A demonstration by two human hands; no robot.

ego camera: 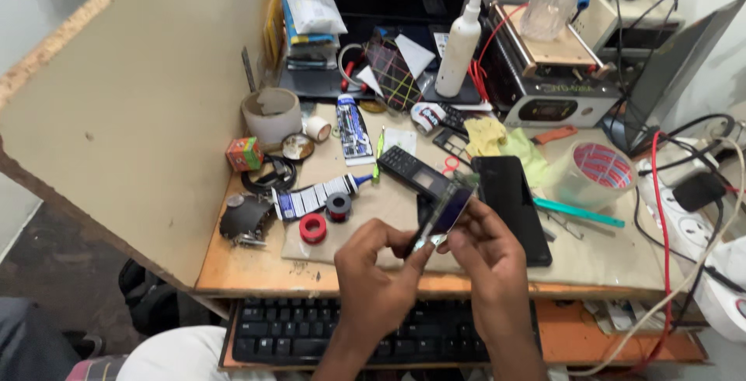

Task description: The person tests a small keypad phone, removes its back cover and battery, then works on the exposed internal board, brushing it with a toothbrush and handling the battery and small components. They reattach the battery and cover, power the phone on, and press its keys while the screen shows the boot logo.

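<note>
1. The left hand (371,276) and right hand (486,260) meet above the near edge of the table (256,272), with a small phone display panel (444,214) held between them.
2. The panel is a thin dark-blue rectangle. Its long axis tilts from near-left up to far-right, and its glossy face is turned toward the camera.
3. The left fingers (412,260) are closed in a pinch on the panel's lower, near end. The right fingers (474,218) are curled shut around its right edge and upper part. Both hands are equally close, each gripping one end.
4. Just beyond the panel lies a black keypad phone (408,170), pointing near-right, and right of it a black smartphone (513,202) lies flat, long axis running near to far.
5. Containers: a grey pot (272,115) at far left has a tool standing in it, though its contents are otherwise hard to make out; a clear plastic tub with a red-patterned lid (597,170) sits to the right, lid on.
6. Left of the hands lie a red spool (313,227), a dark spool (339,205) and a glue tube (315,197). A black keyboard (342,333) sits on the tray below.
</note>
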